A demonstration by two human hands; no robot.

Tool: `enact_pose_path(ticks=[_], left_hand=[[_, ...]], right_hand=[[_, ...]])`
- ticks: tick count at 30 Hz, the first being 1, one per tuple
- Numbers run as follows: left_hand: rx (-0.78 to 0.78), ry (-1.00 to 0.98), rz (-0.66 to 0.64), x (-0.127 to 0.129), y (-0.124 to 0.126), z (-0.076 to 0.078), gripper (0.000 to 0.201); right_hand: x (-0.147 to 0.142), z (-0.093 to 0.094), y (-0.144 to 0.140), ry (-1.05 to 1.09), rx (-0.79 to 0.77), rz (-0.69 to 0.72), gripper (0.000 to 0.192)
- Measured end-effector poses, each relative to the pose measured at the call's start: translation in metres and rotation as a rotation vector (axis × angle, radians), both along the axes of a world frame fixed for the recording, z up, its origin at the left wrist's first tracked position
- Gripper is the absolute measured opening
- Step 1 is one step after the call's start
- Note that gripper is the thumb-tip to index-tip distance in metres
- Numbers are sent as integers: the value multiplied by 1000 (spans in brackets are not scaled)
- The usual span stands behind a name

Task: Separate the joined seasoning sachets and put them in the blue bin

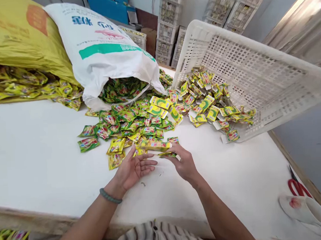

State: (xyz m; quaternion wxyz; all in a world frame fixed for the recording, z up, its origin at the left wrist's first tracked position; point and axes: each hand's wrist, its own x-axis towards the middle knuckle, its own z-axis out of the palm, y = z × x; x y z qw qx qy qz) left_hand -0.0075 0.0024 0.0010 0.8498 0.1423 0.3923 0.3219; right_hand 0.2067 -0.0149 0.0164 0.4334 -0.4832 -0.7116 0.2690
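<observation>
A small yellow carton [153,145] spans the gap between my hands, slightly blurred. My right hand [183,164] grips its right end, and a green candy packet [168,154] shows between the thumb and fingers. My left hand [135,168] is palm up with fingers stretched out; its thumb is at the carton's left end, though whether it presses there I cannot tell. Just beyond lie a heap of green packets [127,116] and several yellow packets [115,146]. Flattened-looking yellow cartons [159,105] rest on the heap's right side.
A white woven sack [109,36] spills green packets onto the white table [31,149]. Left of it is a yellow sack [22,38] over yellow packets. A tilted white basket [255,67] holds cartons. Red-handled scissors [297,187] and a white cup [304,210] are at right.
</observation>
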Motion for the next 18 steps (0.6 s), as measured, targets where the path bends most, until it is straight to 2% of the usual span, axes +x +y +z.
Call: enact_pose_path(ticks=[2,4,7,9,11,13,16,18], left_hand=[[-21,-43,-38,-1,0,1,35],[7,-45,-53,1,-3,-1,16],[105,41,-40,3,-8,-7,31],[220,195,33,4,-10,-9,38],[376,400,81,4,-11,-10,43],[558,581,47,5,-12,-10,43],[734,674,-60,10,-14,-11,40],[741,649,-90,13,-15,-13,40]], right_hand=[[1,0,-15,-76,15,116,13],[5,-5,-23,-107,13,137,15],[11,-18,-23,-144,-6,60,12],[16,-22,-20,-113,-63,-80,11],[18,-21,-16,32,-167,-273,14],[18,-18,-14,227,-275,-388,21],[11,-16,-15,365,-382,-325,25],[6,-19,-17,316,-454,-235,25]])
